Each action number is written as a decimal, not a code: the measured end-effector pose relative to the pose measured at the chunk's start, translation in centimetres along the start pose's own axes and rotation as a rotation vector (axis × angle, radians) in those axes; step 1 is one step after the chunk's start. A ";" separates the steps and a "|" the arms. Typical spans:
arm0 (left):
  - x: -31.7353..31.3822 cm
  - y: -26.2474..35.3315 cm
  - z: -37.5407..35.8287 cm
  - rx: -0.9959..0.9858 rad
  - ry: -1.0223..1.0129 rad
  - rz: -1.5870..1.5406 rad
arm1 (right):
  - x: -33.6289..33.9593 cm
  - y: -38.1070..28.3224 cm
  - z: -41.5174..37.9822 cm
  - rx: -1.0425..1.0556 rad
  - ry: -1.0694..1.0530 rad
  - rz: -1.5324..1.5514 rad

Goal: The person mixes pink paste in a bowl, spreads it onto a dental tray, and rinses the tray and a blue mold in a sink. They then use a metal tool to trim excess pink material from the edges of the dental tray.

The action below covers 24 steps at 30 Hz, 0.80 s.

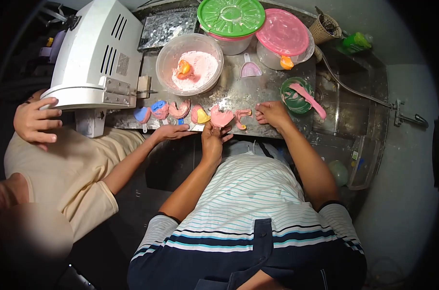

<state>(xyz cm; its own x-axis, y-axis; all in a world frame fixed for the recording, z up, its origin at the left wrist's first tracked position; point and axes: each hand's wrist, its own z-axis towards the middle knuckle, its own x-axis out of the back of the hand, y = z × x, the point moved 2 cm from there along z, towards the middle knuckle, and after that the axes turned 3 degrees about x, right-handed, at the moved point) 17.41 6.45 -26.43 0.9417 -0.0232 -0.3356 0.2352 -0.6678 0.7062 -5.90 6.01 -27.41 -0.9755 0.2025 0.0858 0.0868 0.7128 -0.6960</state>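
At the counter's front edge my left hand (212,143) has its thumb and fingers around a pink dental impression (222,117). My right hand (272,116) rests at the counter with its fingers curled closed; whether anything is inside them is hidden. Between my hands lies a thin, curved pink piece (241,116) with a yellowish tip. To the left of the held impression stands a row of several dental impressions in pink with blue or yellow parts, among them a yellow-and-pink one (200,115) and a blue-and-pink one (159,110).
A clear tub (163,72) holds pink powder and an orange scoop. Behind are green-lidded (231,17) and pink-lidded (283,31) tubs. A green mixing bowl (288,102) holds a pink spatula (309,100). At left, a co-worker's hand (172,132) nears the row, beside a white machine (91,53).
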 end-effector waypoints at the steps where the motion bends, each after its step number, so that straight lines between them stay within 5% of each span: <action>1: -0.5 0.1 -0.1 0.002 -0.006 -0.007 | -0.3 -0.7 0.1 0.005 0.000 -0.007; 17: -2.3 0.0 0.5 0.060 0.005 -0.084 | -2.4 -1.2 -0.5 -0.310 -0.251 0.272; 24: -1.9 0.5 0.9 0.082 -0.040 -0.180 | -2.7 0.1 0.0 -0.192 -0.360 0.327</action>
<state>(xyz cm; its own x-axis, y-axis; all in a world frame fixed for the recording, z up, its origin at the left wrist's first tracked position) 15.52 5.47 -25.97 0.8754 0.0736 -0.4777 0.3771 -0.7223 0.5798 -3.30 5.56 -27.70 -0.8959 0.2158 -0.3882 0.4014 0.7677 -0.4996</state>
